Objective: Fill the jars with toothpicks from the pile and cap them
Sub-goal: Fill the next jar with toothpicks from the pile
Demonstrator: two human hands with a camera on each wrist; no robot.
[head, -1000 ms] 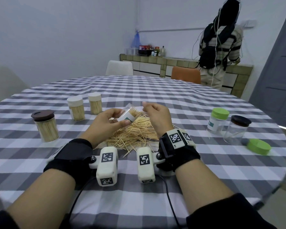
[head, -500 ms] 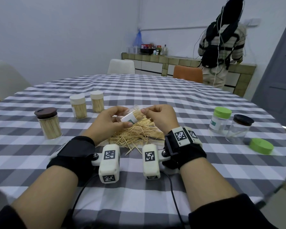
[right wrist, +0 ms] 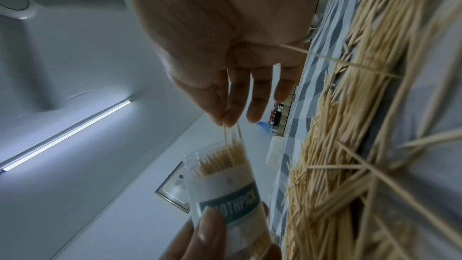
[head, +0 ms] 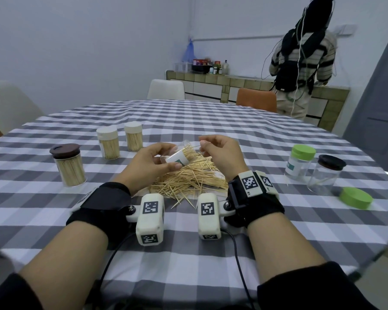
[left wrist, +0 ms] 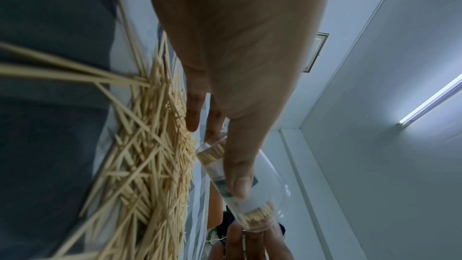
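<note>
Tilted jar (head: 177,158) holds toothpicks (right wrist: 225,157), uncapped.

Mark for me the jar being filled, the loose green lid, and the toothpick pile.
jar being filled (right wrist: 226,191): right wrist view, on its white label.
loose green lid (head: 356,197): head view, on its flat top.
toothpick pile (head: 188,177): head view, on the middle of the heap.

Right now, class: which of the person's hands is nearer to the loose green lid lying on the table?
Right. The right hand is at the pile, on the side of the green lid; the left hand, holding the jar, lies farther off.
</note>
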